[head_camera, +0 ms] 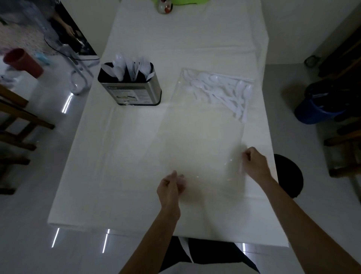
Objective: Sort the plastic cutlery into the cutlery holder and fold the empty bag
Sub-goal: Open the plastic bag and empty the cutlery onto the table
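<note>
Two bare hands work at the near end of a long white desk (125, 176) covered with a pale cloth that shows faint fold creases across its width. A large clear plastic bag (205, 140) lies flat on the desk, stretching from the person toward the far right; a loose heap of white plastic cutlery (218, 92) sits bunched in its far end, mostly spoons as far as the dim light shows. The left hand (171, 188) has its fingers curled at the bag's near left corner, apparently pinching the film, and the right hand (255, 163) is likewise curled narrow at the near right corner, with a crease of plastic glinting beside it. A metal cutlery holder (130, 89) with a dark inside and a paper label on its front stands upright on the desk's left part, well apart from the bag's heap, already bristling with white spoons and forks. At the desk's far end a green object (183, 2) and a small jar (165, 7) are partly cut off. The room is dim, with a glossy light floor (39, 244) catching streaks of reflection. Wooden furniture (17, 117) stands to the left near a red cup (23, 62) and a clear water bottle (64, 58); a blue bucket (316, 109) and a black stool (289, 174) lie to the right.
</note>
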Motion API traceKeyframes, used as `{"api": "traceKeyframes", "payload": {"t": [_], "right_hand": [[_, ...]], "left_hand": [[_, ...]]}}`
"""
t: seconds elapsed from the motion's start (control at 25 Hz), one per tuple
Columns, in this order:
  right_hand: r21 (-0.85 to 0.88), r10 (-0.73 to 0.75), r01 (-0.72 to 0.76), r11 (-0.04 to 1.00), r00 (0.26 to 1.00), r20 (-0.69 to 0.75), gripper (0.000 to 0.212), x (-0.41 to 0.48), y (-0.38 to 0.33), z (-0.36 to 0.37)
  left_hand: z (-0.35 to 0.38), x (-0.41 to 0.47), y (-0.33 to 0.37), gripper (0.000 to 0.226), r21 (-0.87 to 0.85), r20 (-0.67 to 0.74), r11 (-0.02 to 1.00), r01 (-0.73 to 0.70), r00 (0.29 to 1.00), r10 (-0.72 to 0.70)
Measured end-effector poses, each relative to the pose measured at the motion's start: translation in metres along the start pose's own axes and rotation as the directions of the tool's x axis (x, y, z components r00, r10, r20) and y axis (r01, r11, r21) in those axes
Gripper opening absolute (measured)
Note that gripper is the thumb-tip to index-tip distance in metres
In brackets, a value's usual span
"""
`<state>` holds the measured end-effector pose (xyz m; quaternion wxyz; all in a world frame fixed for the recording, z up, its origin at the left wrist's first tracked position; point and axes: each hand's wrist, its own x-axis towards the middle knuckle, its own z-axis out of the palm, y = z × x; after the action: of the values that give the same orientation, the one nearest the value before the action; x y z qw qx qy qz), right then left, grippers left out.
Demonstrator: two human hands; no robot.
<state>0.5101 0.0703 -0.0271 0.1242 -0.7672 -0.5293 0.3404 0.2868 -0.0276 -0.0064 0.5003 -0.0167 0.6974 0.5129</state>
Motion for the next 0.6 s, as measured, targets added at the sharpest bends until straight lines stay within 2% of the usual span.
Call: {"api": "traceKeyframes", "payload": {"t": [0.16,0.24,0.32,0.44,0.52,0.6], "right_hand": [[0.181,0.014,-0.021,0.983,0.999,0.043,0.015,-0.055,-0.007,0.037],[0.272,0.020,-0.038,0.962,0.997,0.069,0.014,-0.084,-0.014,0.050],[0.354,0.020,-0.058,0.933,0.994,0.112,0.013,-0.113,-0.023,0.061],[0.423,0.005,-0.093,0.902,0.979,0.205,0.013,-0.148,-0.035,0.080],[0.439,0.004,-0.114,0.891,0.969,0.245,0.015,-0.161,-0.043,0.093],[0.443,0.016,-0.130,0.887,0.967,0.253,0.021,-0.164,-0.047,0.099]], "left_hand": [[-0.006,0.002,0.001,0.011,-0.061,-0.040,0.996,-0.066,0.997,0.064],[-0.017,0.009,0.004,0.018,-0.017,-0.111,0.993,-0.118,0.987,0.116],[-0.031,0.018,0.012,0.027,0.133,-0.193,0.970,-0.203,0.955,0.227],[-0.052,0.028,0.032,0.024,0.435,-0.251,0.856,-0.281,0.875,0.415],[-0.064,0.036,0.042,0.021,0.540,-0.233,0.787,-0.299,0.845,0.481],[-0.069,0.042,0.048,0.022,0.589,-0.219,0.757,-0.284,0.845,0.488]]}}
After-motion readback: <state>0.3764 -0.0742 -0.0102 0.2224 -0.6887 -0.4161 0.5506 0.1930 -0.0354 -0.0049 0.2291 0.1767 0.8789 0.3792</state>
